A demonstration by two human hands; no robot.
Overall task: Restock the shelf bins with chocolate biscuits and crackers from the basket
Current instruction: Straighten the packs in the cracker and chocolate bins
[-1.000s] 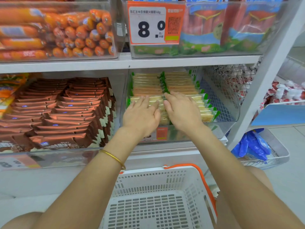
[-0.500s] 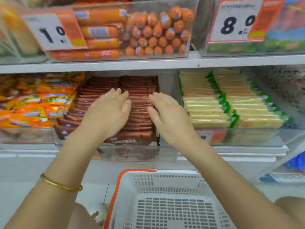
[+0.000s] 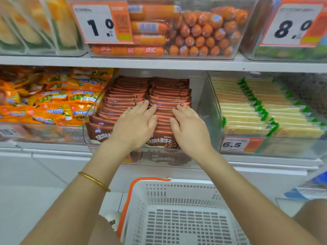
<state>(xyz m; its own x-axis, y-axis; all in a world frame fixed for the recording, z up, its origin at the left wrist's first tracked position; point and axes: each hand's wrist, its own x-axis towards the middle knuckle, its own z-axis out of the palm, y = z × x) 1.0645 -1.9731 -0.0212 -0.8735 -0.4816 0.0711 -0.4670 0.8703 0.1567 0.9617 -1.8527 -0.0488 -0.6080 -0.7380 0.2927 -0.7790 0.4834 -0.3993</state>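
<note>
Chocolate biscuits (image 3: 127,96) in brown wrappers lie in two overlapping rows inside the clear bin (image 3: 203,106) on the shelf, directly under our hands. Our left hand (image 3: 134,126) lies flat over the left row and the seam between the rows. Our right hand (image 3: 189,128) lies flat on the right row. The fingers of both are straight and slightly spread, so they press on the packs and grasp nothing.

We judge this step to be settling and squaring the rows. To do it well, we should press evenly with our palms rather than dig in with our fingertips, since the biscuits probably crack easily. We should nudge the packs toward the far wall so each overlaps the next, and leave the front labels facing out.

Beyond the bin wall to the right of our right hand, the crackers (image 3: 256,110) fill the neighbouring bin in neat rows. Orange snack bags (image 3: 53,96) lie to the left of our left hand. The white basket (image 3: 177,191) stands below our wrists, and no packs show on the part of its floor we can see, so we judge the restocking nearly done.
</note>
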